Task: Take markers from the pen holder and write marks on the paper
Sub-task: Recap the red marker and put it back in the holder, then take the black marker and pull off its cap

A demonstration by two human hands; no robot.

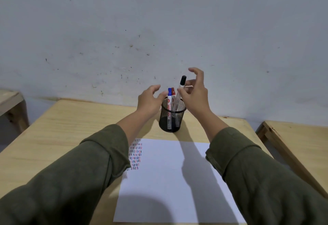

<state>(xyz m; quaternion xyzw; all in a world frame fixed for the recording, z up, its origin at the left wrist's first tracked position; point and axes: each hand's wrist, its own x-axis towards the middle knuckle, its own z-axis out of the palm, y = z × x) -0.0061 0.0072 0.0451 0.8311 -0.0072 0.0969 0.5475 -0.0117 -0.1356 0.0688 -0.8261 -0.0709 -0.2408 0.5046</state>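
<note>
a: where do things stand?

b: the mesh pen holder [170,118] sits at centre frame on the wooden table [71,123], just above the paper [168,180]. three markers stand in it: the blue-capped marker [169,99], a red-capped marker [173,91] tucked behind it, and the black-capped marker [179,93], which leans to the right and stands taller than the others.

a: and the hands?

b: the right hand [194,97] has thumb and a finger pinched on the black-capped marker's barrel just below the cap, the other fingers fanned wide. the left hand [150,101] is spread loosely open, holding nothing, its fingertips near the blue cap and the holder's rim; i can't tell if they touch.

a: what could go wrong?

b: i'd guess the holder is light. if the black marker is drawn out at its slant rather than along its own line, it could drag on the rim and tip the cup down-frame onto the paper. the left hand looks placed to steady it, but a nudge from those fingers could knock the blue one over instead.

a: and the sheet?

b: rows of short marks [135,155] fill its upper left corner, beside the left sleeve [71,180]. the sleeve could smear fresh ink or shift the paper.
</note>
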